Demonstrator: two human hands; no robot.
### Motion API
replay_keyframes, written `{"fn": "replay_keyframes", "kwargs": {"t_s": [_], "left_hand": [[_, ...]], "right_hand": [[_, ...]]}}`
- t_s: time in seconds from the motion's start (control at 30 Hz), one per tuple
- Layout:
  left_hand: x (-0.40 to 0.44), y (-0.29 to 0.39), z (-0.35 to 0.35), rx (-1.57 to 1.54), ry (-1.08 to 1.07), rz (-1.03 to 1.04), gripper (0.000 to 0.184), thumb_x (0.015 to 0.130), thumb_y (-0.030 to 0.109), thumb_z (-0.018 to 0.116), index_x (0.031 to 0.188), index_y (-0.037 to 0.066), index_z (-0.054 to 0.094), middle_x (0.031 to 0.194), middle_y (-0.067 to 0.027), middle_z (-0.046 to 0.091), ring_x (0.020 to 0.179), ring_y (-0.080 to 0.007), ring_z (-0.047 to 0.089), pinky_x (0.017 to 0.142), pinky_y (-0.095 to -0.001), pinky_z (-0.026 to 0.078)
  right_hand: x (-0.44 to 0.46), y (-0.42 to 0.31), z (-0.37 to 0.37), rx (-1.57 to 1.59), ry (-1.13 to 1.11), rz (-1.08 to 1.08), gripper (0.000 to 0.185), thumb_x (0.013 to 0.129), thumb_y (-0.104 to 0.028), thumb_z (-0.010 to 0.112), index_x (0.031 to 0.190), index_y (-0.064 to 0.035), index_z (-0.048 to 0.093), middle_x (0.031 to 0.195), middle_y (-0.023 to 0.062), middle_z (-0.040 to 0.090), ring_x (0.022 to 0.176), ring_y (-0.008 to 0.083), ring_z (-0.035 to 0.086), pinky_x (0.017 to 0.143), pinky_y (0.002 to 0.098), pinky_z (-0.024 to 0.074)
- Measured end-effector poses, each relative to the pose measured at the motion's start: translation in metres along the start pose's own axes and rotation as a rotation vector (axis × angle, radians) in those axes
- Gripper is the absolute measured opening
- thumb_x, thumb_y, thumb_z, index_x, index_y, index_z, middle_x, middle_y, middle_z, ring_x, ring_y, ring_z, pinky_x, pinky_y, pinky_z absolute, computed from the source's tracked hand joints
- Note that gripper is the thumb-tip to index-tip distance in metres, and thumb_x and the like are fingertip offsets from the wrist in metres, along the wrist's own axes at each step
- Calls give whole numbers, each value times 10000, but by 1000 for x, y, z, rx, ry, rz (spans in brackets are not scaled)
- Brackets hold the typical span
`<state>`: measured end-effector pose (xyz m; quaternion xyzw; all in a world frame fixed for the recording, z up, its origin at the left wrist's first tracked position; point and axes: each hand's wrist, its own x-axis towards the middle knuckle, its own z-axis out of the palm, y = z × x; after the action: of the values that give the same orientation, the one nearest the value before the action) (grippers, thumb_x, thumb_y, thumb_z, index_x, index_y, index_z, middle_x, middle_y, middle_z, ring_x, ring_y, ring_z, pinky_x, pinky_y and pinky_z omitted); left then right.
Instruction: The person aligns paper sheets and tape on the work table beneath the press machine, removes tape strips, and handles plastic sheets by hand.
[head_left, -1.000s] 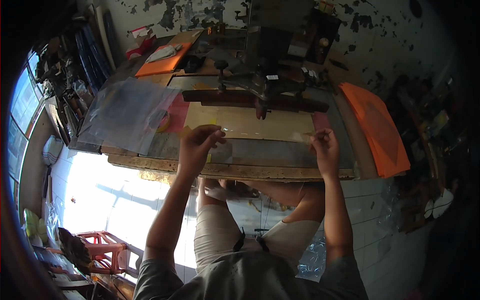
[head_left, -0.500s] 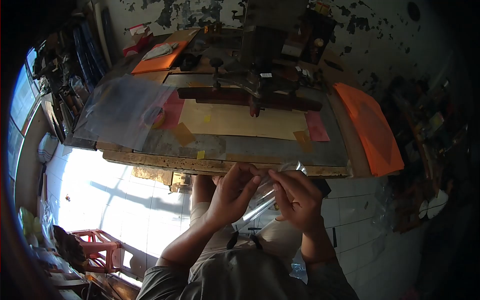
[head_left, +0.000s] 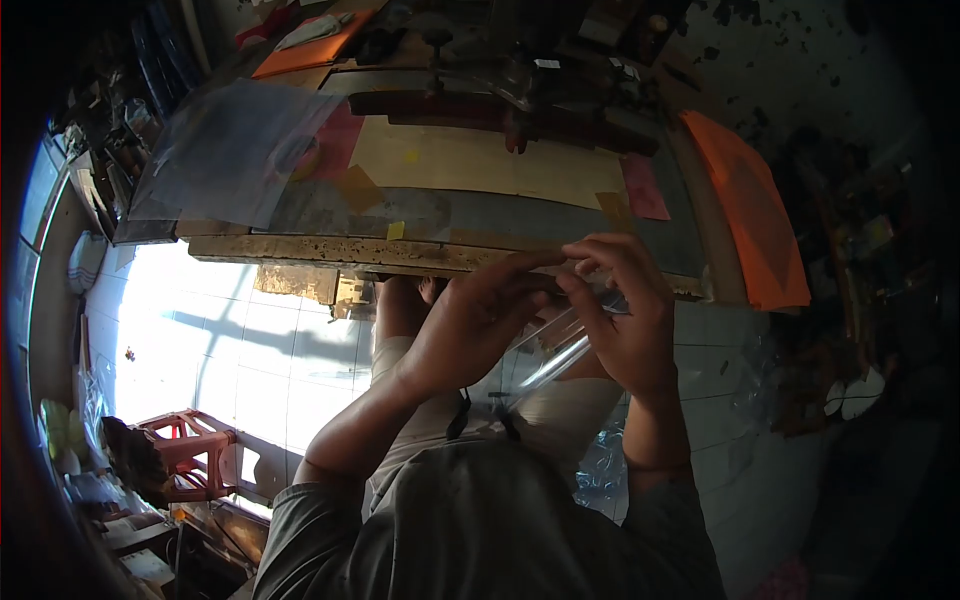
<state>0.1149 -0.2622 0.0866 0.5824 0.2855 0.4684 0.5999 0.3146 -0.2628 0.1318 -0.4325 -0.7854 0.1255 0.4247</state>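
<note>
While the left hand (head_left: 487, 315) is beside the right hand (head_left: 630, 310), the right fingers grip clear film (head_left: 558, 364). Left finger closure cannot be determined.

Clear plastic film (head_left: 556, 364): transparent, glossy, a bright streak along it
Pose: slanting, lower end toward the lap
Place: between the hands (head_left: 630, 325), above the lap
Upper part: partly hidden by fingers

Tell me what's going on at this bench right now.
A person is handling clear plastic between the left hand and right hand, in front of the bench; the exact grip is unclear. On the bench, a cream sheet lies flat, with orange sheets to the right and translucent sheets to the left.
</note>
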Motion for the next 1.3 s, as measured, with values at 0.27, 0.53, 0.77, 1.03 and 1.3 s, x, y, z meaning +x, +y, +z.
{"fn": "replay_keyframes", "kwargs": {"t_s": [0.27,0.53,0.77,1.03,1.3], "left_hand": [[1,6,0,237,37,35,432,1027,74,664,1438,14,546,1162,-132,769,1052,-184,764,882,-308,605],[-7,-4,-1,301,-1,-58,293,997,93,734,1256,-25,666,1091,-125,794,967,-181,791,819,-303,622],[-8,-9,-4,122,-107,24,297,1059,15,610,1348,-54,599,1074,-151,772,936,-198,777,764,-307,629],[-15,-11,-3,42,-86,-61,393,1097,52,544,1476,-26,479,1156,-138,753,924,-171,764,702,-258,564],[-16,-9,1,128,-102,-119,408,1103,108,549,1482,-26,473,1124,-128,786,890,-165,760,738,-288,567]], "right_hand": [[-1,1,-23,49,-129,194,285,945,-97,767,1226,-43,757,1023,72,777,858,127,726,665,271,497],[-16,4,-19,109,-145,118,332,938,-94,789,1262,-37,740,1017,54,782,864,92,714,689,240,490],[-22,9,-21,223,-152,184,325,928,-86,805,1238,-28,723,1057,68,765,870,109,700,742,274,539],[-28,7,-12,24,-34,-4,224,923,-84,804,1132,-24,748,1077,106,729,940,207,732,757,329,553],[-23,14,-14,197,-177,145,101,974,-71,739,1051,-28,690,1181,65,670,1064,172,667,943,344,510]]}}
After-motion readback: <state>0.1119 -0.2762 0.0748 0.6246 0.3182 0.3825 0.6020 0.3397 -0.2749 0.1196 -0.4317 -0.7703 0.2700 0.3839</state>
